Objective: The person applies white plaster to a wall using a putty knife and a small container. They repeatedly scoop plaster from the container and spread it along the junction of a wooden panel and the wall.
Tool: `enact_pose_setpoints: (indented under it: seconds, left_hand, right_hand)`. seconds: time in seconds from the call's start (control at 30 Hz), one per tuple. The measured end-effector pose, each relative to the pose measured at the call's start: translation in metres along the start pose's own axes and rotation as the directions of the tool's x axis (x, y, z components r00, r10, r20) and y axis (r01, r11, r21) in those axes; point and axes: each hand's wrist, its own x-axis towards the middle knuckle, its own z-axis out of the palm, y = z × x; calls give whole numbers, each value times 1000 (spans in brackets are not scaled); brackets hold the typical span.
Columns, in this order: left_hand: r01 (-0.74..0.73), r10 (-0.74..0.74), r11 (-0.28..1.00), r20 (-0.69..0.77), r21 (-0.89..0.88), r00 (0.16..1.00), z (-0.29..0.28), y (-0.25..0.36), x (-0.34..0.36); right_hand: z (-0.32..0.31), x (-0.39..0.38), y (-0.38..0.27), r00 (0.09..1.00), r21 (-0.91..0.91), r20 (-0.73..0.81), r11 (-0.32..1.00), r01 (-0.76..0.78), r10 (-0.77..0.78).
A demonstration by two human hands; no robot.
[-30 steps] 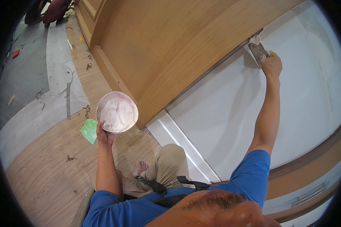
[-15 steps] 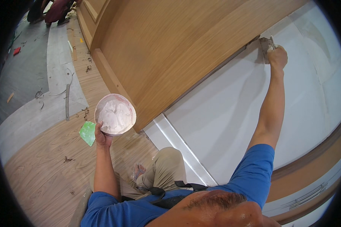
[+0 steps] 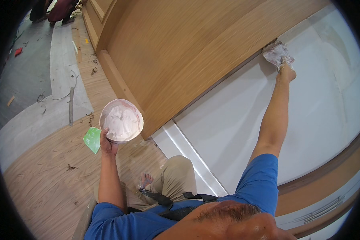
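My left hand (image 3: 108, 145) is closed on the rim of a round white bowl (image 3: 141, 125), tilted so its pale pink putty (image 3: 122, 122) shows. Beside that hand is a flat green plastic piece (image 3: 92, 140) with white smears; whether the fingers touch it I cannot tell. At the upper right, my outstretched right hand (image 3: 286, 73) grips a putty knife (image 3: 277, 55). Its broad blade is coated with putty and lies against the joint between the wood panel (image 3: 180, 52) and the white panel (image 3: 244, 116). The handle is mostly hidden by my fingers.
Wood-look flooring (image 3: 40, 172) lies at the left, with scraps and a grey strip (image 3: 71, 106) on a pale sheet. A metal-looking strip (image 3: 192, 152) crosses the white panel near my knee. At the far upper left another person's legs (image 3: 62, 10) show.
My right hand has moved a little left and down, and the knife has turned so its putty-covered face now shows. My left hand and the bowl have stayed in place.
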Motion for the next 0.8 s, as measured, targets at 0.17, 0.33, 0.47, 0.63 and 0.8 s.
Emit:
enact_pose_setpoints:
  seconds: [0.17, 0.33, 0.47, 0.63, 0.8]
  left_hand:
    - [4, -4, 1000, 3, 13, 1000, -12, 2, 2]
    - [4, -4, 1000, -7, 27, 1000, -10, 0, 3]
    - [9, -9, 1000, 0, 27, 1000, -9, 0, 3]
    - [-8, 8, 1000, 11, 9, 1000, -5, 2, 2]
    - [-5, 5, 1000, -1, 27, 1000, -6, 1, 1]
  right_hand:
    - [7, -17, 4, 996, 137, 10, 986, -94, 94]
    - [12, -16, 8, 993, 104, -41, 989, -102, 107]
    - [11, -11, 12, 990, -90, -132, 995, -50, 38]
    - [-14, -13, 6, 979, -621, -29, 771, 140, -201]
    - [-22, 6, 31, 952, -428, 41, 856, 291, -303]
